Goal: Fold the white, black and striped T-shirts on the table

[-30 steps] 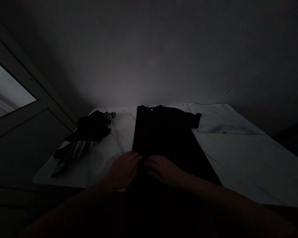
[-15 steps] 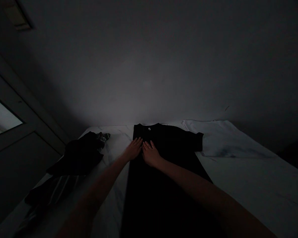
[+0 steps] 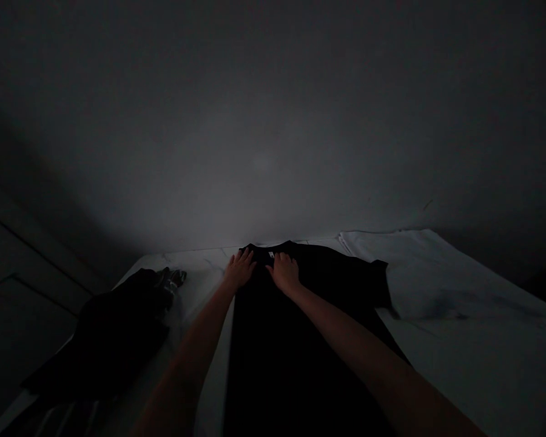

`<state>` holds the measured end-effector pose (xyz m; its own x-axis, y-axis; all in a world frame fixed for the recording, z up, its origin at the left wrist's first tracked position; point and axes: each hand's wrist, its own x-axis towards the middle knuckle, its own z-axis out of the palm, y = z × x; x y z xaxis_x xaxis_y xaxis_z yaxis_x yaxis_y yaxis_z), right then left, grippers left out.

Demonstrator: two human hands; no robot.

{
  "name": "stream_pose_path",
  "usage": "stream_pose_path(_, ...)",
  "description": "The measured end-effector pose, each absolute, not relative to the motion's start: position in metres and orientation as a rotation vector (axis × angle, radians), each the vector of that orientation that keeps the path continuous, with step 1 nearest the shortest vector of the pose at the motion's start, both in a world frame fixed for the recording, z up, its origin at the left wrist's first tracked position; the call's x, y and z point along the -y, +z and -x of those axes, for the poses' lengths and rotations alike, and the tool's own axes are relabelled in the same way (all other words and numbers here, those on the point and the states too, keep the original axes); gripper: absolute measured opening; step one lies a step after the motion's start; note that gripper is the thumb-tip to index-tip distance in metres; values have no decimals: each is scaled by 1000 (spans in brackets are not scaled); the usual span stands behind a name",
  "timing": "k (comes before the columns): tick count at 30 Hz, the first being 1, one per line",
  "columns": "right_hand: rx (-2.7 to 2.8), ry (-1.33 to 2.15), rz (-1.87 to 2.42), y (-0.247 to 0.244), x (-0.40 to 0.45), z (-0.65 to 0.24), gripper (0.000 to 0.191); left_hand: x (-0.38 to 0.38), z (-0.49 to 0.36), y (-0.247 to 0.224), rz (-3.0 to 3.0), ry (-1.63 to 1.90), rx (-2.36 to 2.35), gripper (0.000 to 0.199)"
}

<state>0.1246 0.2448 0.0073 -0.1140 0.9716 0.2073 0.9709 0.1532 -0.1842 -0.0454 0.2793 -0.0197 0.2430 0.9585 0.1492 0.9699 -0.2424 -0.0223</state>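
A black T-shirt [image 3: 300, 376] lies flat, its collar toward the wall and a small pale label [image 3: 272, 255] inside the neck. Its left edge runs straight with no sleeve showing there, while the right sleeve [image 3: 375, 282] sticks out sideways. My left hand [image 3: 240, 268] rests open on the shirt's upper left corner, fingers spread. Just below the label, my right hand [image 3: 285, 271] lies on the cloth, its fingers slightly bent and the thumb apart. Dim light hides the folds in the black fabric.
The shirt lies on a pale marble-patterned surface [image 3: 209, 267] against a grey wall [image 3: 273, 139]. A heap of dark clothes [image 3: 113, 334] sits at the left. Folded white cloth [image 3: 409, 261] lies at the back right. A door [image 3: 22, 315] stands at far left.
Both my hands have slid up the shirt toward the collar, and they are farther apart. The camera view has tilted and shifted a little.
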Motion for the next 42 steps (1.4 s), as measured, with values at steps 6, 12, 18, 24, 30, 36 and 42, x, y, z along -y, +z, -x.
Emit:
stream_pose_path(6, 2110, 4, 1991, 13, -249, -155, 27, -275, 28, -22, 2274, -273, 1959, 52)
stream_pose_path(12, 2188, 97, 2034, 19, -247, -172, 26, -271, 30, -22, 2288, -305, 1967, 52)
stream_pose_path(18, 2193, -86, 1955, 23, -241, -150, 32, -269, 27, -19, 2267, -284, 1982, 51)
stream_pose_path(24, 2530, 68, 1490, 6, -233, -141, 49, -271, 26, -13, 2249, -192, 1952, 51)
stream_pose_path(30, 2307, 128, 1718, 10, -227, -209, 41, -271, 6, 6, 2245, -171, 1880, 44)
stream_pose_path(36, 1706, -137, 2169, 28, -214, -340, 35, -259, -82, 28, 2645, -519, 1702, 33)
stream_pose_path(42, 1500, 63, 2275, 21, -201, -407, 37, -242, -198, 35, 2902, -621, 1536, 29)
